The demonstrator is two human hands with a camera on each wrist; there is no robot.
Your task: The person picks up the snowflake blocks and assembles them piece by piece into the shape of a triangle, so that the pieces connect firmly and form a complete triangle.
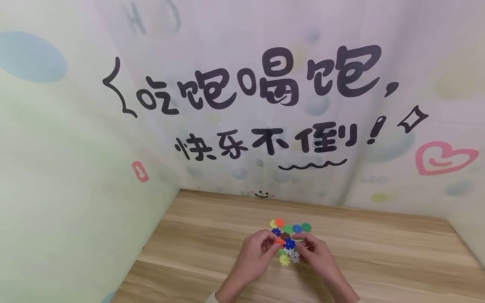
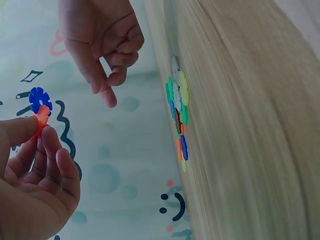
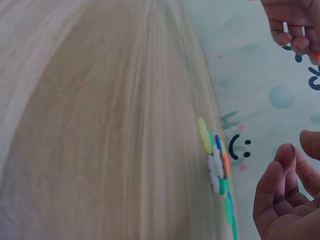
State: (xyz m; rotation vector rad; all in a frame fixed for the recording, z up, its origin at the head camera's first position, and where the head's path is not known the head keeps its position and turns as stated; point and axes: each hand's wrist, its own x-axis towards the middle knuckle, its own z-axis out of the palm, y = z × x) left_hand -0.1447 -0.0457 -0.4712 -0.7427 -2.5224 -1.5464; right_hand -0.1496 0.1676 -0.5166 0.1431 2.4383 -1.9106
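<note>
My left hand pinches an orange notched plastic disc between thumb and forefinger, held up above the table. A dark blue notched disc is joined to the orange one and sticks out past my fingertips. Close to the blue disc but apart from it, my right hand has loosely bent fingers with nothing between them. Below both hands lie several more notched discs, among them a yellow disc, a grey disc, a brown disc and a green disc. The hands partly cover this group.
The discs lie on a wood-grain table. Behind it hangs a pale printed curtain with black lettering, and another pale wall borders the left side.
</note>
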